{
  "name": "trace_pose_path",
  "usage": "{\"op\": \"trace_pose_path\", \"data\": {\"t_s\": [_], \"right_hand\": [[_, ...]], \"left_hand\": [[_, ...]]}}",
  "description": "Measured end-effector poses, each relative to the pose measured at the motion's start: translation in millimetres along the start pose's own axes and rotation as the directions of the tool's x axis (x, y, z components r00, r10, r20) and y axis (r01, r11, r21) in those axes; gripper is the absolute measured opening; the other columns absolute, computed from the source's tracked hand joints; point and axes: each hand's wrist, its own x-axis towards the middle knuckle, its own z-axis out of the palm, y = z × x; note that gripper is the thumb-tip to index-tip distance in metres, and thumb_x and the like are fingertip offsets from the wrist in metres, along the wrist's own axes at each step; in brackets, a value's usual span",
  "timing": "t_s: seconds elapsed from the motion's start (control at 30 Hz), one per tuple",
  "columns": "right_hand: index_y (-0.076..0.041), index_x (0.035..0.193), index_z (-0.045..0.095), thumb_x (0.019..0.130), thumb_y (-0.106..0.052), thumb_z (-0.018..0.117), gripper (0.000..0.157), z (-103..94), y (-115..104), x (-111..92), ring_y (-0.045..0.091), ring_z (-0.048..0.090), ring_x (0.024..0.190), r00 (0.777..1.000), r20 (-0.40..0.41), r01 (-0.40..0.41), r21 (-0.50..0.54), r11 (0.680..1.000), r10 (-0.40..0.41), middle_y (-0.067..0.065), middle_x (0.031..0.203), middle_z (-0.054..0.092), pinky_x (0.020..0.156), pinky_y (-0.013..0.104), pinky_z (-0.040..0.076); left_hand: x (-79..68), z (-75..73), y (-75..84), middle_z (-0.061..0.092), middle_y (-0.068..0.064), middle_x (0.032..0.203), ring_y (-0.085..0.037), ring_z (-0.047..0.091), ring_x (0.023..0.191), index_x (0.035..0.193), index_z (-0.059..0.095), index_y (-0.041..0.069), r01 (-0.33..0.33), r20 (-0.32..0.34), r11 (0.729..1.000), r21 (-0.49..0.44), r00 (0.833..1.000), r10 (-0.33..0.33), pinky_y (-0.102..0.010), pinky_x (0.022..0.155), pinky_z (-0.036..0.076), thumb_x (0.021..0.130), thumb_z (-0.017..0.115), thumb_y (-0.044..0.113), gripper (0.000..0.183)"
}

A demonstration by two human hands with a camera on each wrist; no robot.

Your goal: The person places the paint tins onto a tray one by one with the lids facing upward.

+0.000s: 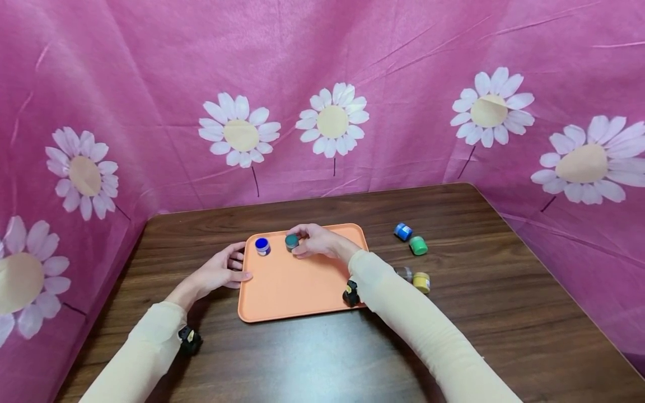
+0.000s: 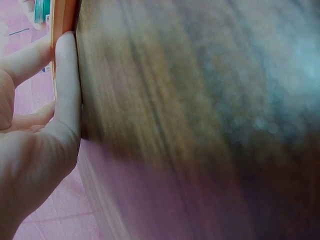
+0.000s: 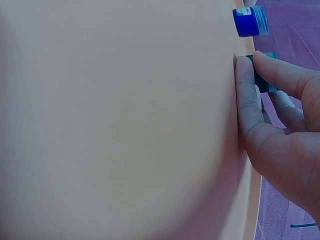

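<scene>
Our right hand (image 1: 319, 240) pinches the teal jar (image 1: 291, 242) between thumb and fingers, over the far part of the tray (image 1: 292, 294). The relation that matters most is a sideways one: the teal jar lies at the fingertips, on the left of that hand, and the blue jar (image 1: 262, 247) stands further left, in the tray's far left corner, with a gap between the two. Both jars have their axes upright, so we have a row along the tray's far edge. In the right wrist view the teal jar's foot is down close to the tray, but a finger covers the spot, so we cannot tell whether it touches.

Our left hand (image 1: 215, 272) holds the tray's left edge, its thumb reaching over the rim and its other fingers spread along the outside. It is near the blue jar but apart from it; the right hand is the one at the teal jar.

Past the tray's right edge, on the bench (image 1: 509, 313), we see a pale blue jar (image 1: 402, 231) just beside a green jar (image 1: 419, 245). Nearer the bench's front edge are a yellow jar (image 1: 421, 282) and a dark jar (image 1: 405, 273), the latter partly hidden by our right sleeve (image 1: 418, 319).
</scene>
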Motion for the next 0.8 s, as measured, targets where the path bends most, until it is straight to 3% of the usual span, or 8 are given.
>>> {"op": "trace_pose_path", "data": {"t_s": [0.27,0.47,0.8], "right_hand": [[0.0,0.137,0.054,0.091,0.013,0.066,0.05,-1.9,-2.5,3.0,0.025,0.066,0.094,1.0,0.001,0.0,0.069,0.998,0.0,0.015,0.114,0.053,0.086,0.038,0.06],[0.001,0.141,0.049,0.091,0.014,0.063,0.053,-18.0,-10.0,-7.1,0.026,0.065,0.093,1.0,0.012,-0.014,0.085,0.996,0.013,0.016,0.118,0.053,0.087,0.045,0.06],[0.005,0.147,0.041,0.097,0.0,0.064,0.056,-54.8,-30.3,-47.7,0.03,0.059,0.098,0.982,0.185,-0.018,-0.048,0.999,0.027,0.013,0.116,0.051,0.094,0.059,0.053]], "left_hand": [[0.3,-0.3,-0.3,0.035,-0.023,0.131,-0.03,0.05,0.107,0.159,0.018,0.003,-0.001,-0.002,1.0,-0.004,1.0,0.001,-0.043,0.08,0.061,0.089,0.075,0.0,0.091],[0.6,1.1,-2.5,0.036,-0.024,0.131,-0.028,0.05,0.106,0.159,0.019,0.002,-0.016,-0.001,1.0,-0.016,1.0,0.016,-0.042,0.08,0.061,0.089,0.075,-0.002,0.09],[1.4,-1.4,-2.9,0.035,-0.025,0.131,-0.028,0.051,0.105,0.159,0.017,0.001,-0.022,-0.001,1.0,-0.007,1.0,0.022,-0.042,0.08,0.061,0.088,0.075,-0.002,0.091]]}}
